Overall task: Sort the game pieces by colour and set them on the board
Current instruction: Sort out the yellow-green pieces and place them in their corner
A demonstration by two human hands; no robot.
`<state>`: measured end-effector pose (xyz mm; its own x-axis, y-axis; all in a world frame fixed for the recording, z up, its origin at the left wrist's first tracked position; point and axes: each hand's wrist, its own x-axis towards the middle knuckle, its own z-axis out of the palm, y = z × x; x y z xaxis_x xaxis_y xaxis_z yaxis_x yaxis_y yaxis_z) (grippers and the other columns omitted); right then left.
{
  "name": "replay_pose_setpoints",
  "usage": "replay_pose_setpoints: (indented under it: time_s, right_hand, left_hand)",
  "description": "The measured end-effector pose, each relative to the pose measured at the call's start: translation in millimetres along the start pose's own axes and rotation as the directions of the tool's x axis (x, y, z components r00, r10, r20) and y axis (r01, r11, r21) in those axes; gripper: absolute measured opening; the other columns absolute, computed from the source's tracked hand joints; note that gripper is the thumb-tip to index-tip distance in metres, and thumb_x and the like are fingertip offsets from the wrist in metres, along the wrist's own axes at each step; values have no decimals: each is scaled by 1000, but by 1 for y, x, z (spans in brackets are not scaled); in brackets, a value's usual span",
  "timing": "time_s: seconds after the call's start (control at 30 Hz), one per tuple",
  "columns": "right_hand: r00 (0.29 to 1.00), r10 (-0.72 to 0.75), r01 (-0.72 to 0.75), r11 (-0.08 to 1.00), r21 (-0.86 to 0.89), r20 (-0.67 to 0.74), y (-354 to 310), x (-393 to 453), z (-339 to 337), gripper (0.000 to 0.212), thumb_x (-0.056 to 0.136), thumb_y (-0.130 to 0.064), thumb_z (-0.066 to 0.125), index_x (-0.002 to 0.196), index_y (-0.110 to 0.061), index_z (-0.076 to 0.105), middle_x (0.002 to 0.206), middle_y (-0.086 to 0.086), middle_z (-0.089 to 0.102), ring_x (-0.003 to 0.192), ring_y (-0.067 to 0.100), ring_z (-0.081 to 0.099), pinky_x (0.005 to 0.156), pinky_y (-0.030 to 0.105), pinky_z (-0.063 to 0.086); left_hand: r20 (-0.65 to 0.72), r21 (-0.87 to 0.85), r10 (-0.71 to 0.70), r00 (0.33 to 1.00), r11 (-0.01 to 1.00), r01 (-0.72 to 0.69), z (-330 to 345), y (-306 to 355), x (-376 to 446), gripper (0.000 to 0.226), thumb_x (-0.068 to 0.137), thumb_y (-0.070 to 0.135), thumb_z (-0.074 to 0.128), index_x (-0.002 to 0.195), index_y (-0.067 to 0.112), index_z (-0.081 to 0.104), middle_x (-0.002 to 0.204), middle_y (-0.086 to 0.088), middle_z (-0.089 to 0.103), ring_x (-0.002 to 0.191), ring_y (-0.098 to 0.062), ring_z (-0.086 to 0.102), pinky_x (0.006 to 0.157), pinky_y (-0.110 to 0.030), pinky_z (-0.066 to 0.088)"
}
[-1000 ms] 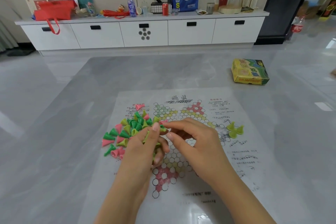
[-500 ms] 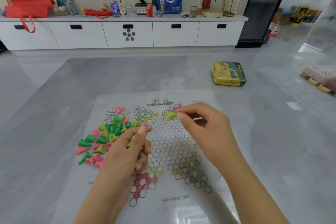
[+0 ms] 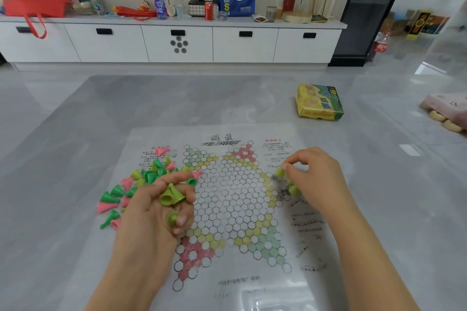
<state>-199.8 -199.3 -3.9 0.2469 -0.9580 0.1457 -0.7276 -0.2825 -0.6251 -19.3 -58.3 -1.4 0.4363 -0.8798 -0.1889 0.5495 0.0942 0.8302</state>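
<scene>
Left hand has its grip curled round a few yellow-green plastic cone pieces near the desk's front edge. Right hand pinches one yellow-green cone over the paper hexagon board's right edge; I'd stand it upright beside the others there. Mixed pile sits left.

Pieces are showing up dark green, lime and pink; the board is looking white with faded red, yellow, green hexagon cells; grey marbled counter.
</scene>
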Motion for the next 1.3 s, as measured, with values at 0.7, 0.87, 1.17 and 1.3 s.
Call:
replay_pose_setpoints:
  time_s: [0.7,0.87,1.17,1.3]
  right_hand:
    - [999,7,-5,999,-42,50,6,2,4,11,86,-21,57,87,-19,68,103,0,57,98,13,50,76,22,35]
    - [999,-8,8,1000,-3,43,4,1,0,14,90,-24,53,96,-21,65,104,-3,56,98,10,49,79,22,34]
    - [920,-365,282,869,407,142,-61,-32,-13,14,86,-24,56,88,-32,67,87,-20,64,88,-5,57,74,6,44]
    - [868,-431,327,870,368,247,-73,-41,8,15,87,-25,58,94,-29,70,86,-14,66,86,1,58,77,15,46]
  left_hand:
    - [-31,24,38,999,999,-38,3,-1,-3,31,91,15,30,79,6,58,56,-8,54,36,-10,32,36,-19,21]
    - [-34,80,13,999,997,-11,8,1,-3,31,93,10,29,87,6,59,56,-6,55,36,-9,33,35,-18,23]
    - [31,316,-25,999,949,14,10,-7,-2,13,92,15,42,90,4,48,58,0,63,35,-7,30,38,-18,25]
    - [90,354,23,996,934,-54,10,-8,-4,32,80,35,51,92,6,50,62,0,63,37,-8,29,39,-16,28]
